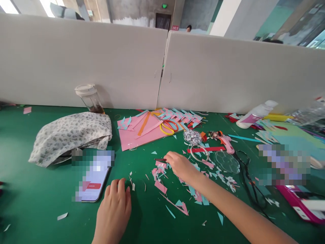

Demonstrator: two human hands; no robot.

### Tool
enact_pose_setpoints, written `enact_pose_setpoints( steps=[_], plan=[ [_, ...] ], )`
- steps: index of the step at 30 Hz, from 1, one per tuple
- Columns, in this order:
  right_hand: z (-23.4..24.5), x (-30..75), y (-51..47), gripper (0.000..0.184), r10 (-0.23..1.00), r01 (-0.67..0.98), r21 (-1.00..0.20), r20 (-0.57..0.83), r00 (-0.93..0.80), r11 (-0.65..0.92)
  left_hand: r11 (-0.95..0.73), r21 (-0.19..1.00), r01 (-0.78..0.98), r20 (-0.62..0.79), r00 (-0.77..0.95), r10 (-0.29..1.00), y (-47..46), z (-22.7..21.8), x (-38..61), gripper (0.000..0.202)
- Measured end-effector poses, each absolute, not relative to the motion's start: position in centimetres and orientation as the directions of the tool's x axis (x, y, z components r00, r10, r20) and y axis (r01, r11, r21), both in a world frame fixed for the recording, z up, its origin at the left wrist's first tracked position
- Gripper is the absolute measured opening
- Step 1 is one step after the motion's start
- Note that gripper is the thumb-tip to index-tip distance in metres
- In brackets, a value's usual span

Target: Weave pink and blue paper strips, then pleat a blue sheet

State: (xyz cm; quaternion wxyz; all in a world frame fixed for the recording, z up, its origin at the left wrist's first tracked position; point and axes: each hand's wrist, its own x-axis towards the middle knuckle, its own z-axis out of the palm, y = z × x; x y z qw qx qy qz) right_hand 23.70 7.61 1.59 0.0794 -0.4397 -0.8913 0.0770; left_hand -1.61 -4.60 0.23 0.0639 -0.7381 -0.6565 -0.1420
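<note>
My right hand (181, 166) reaches over the paper scraps in the middle of the green table. Its fingertips pinch a small dark red strip (159, 160), whose exact kind I cannot make out. Below it lie pink and light blue paper scraps (160, 186). My left hand (114, 205) rests on the table with its fingers lightly bent and nothing visible in them. Just left of that hand is a phone (98, 179) with a lit screen. Tiny white scraps (133, 186) lie to its right.
Behind are pink card (128, 137), scissors (166, 128), a patterned cloth pouch (71, 135) and a lidded cup (89, 98). A pink glue gun (227, 144), its dark cord, a tape ring (199, 153) and a white bottle (256, 115) stand rightward. Partitions (76, 61) close the back.
</note>
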Motion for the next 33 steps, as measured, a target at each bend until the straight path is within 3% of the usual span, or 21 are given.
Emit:
enact_pose_setpoints(
  steps=[2,6,9,13,21,27,33],
  plan=[
    [2.1,24.6,8.7,0.031,0.856,0.843,-0.151,0.091,-0.508,0.516,-0.129,0.101,0.987,0.282,0.096,0.955,-4.4,0.3,-0.9,0.019],
    [2.4,25.7,10.5,0.03,0.914,0.914,-0.054,0.082,-0.397,0.402,-0.209,0.236,0.949,0.235,0.153,0.96,-3.2,1.2,3.5,0.02],
    [2.0,24.8,8.4,0.033,0.898,0.898,-0.024,0.038,-0.438,0.439,-0.39,0.411,0.824,0.163,0.354,0.921,-3.0,2.3,7.1,0.023],
    [2.0,23.4,4.6,0.025,0.828,0.827,-0.061,-0.015,-0.561,0.559,-0.414,0.553,0.723,0.159,0.396,0.904,-4.4,3.9,7.7,0.024],
    [2.5,20.3,6.2,0.028,0.743,0.739,-0.078,0.02,-0.669,0.669,-0.377,0.54,0.752,0.397,0.168,0.902,-8.1,2.5,0.3,0.017],
    [3.1,17.6,4.4,0.027,0.429,0.429,-0.11,-0.027,-0.903,0.897,-0.382,0.562,0.734,0.548,0.016,0.836,-11.0,-0.2,-2.0,0.018],
    [3.2,11.4,6.3,0.023,0.301,0.298,-0.086,0.016,-0.954,0.951,-0.466,0.595,0.654,0.693,-0.124,0.71,-10.7,0.9,-2.8,0.024]
  ],
)
